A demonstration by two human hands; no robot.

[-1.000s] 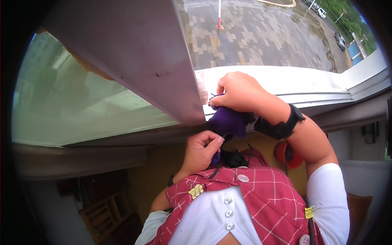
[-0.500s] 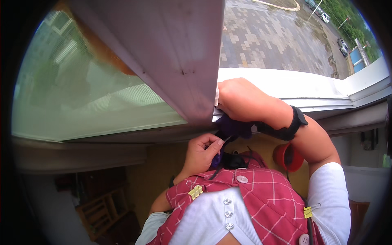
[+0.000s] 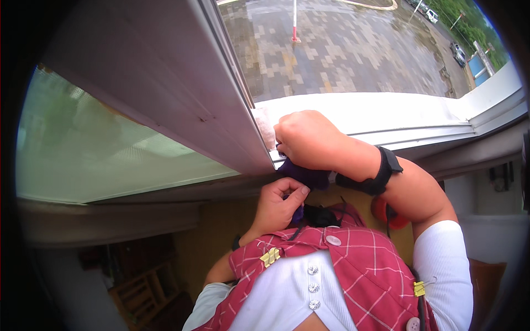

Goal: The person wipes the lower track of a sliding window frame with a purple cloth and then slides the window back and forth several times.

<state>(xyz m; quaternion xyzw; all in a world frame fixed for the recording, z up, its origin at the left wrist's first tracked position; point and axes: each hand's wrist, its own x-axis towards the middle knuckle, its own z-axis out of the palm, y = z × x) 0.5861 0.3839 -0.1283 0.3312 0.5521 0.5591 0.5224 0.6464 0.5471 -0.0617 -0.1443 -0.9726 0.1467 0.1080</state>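
Fingers curled, my right hand (image 3: 307, 138) presses a dark purple cloth (image 3: 307, 175) to the window track beside the sash edge. The cloth hangs from under this hand down toward my left hand (image 3: 280, 205). Thumb and fingers pinched, my left hand grips a gathered part of the cloth just below the sill. At the left stands the wide pale sash frame (image 3: 176, 102), its lower corner close to my right fingers. A whitish strip (image 3: 265, 128) shows between the sash edge and my right knuckles.
The white sill (image 3: 375, 113) and its grooved track run right to the frame corner. Frosted glass (image 3: 110, 149) fills the left side. Wet paving (image 3: 337, 55) lies outside. Partly behind my right arm is a red bucket (image 3: 381, 211). Gathered curtains (image 3: 486, 146) hang below the sill.
The sash now appears farther left and more slanted, uncovering the whitish strip. My right hand has shifted slightly left with the cloth. My left hand keeps its pinch.
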